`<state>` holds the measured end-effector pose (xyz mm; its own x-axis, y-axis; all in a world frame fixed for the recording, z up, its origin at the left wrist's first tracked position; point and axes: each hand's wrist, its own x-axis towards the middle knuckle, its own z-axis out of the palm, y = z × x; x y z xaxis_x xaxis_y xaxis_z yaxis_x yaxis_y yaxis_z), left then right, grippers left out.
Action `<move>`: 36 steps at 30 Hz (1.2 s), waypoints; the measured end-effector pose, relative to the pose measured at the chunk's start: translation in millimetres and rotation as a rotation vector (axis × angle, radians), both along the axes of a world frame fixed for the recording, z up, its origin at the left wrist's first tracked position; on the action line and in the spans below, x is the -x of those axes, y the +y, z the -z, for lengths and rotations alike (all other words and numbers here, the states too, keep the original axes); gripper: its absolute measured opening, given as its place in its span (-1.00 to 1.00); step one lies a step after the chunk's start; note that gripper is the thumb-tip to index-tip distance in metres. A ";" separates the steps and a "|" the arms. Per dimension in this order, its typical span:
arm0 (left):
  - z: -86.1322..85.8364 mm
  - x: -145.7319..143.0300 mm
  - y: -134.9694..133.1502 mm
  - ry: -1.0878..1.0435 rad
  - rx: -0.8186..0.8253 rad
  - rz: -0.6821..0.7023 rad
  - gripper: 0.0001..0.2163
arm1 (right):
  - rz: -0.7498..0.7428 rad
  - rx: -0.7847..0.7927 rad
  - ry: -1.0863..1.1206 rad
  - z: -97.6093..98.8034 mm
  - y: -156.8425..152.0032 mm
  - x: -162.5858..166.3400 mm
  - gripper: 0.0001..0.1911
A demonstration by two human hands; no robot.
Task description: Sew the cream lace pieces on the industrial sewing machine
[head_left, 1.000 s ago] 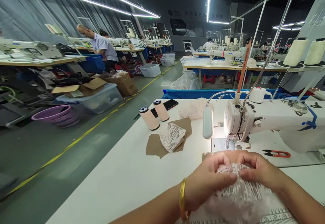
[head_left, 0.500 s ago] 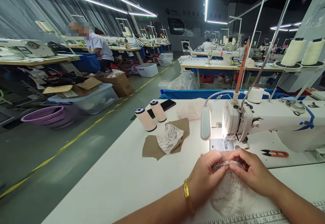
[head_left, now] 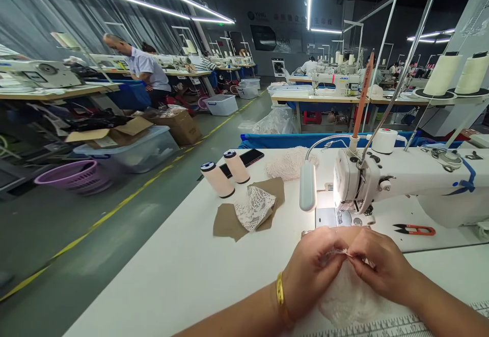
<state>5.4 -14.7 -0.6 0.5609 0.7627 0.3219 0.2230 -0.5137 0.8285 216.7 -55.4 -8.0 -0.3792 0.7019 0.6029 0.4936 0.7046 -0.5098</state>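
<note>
A piece of white lace fabric [head_left: 349, 299] is pinched by its upper edge between my two hands and hangs toward the table. My left hand [head_left: 319, 265], a gold bangle at its wrist, is closed on the lace with thumb against fingers. Right beside it, fingertips nearly touching, my right hand [head_left: 380, 263] grips the same edge. Just beyond both hands stands the white sewing machine [head_left: 405, 174], its lit needle area over the metal plate [head_left: 326, 217]. Fingers hide part of the gripped edge.
Red-handled thread snips [head_left: 414, 229] lie under the machine arm. Left of the machine are a lace piece [head_left: 255, 208] on brown card [head_left: 229, 222], two thread cones [head_left: 217, 180], a phone [head_left: 248, 160] and bundled lace [head_left: 288, 164]. A printed ruler scale [head_left: 405, 325] runs along the near edge.
My hands have drawn closer together, and the lace edge between them is now bunched into a tighter pinch. The right hand has turned slightly inward.
</note>
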 end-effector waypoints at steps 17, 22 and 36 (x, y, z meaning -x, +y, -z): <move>8.6 1.0 0.4 -0.124 -0.272 0.009 -0.78 | 0.013 0.048 0.036 0.0 -1.6 2.3 -0.87; 3.1 0.1 -0.6 -0.096 -0.210 0.002 -0.74 | 0.026 0.038 0.054 2.1 -1.3 1.1 -0.85; -2.0 -4.4 1.2 -0.142 0.180 -0.020 -0.89 | 0.088 0.235 0.146 -1.7 -3.1 -1.2 -0.90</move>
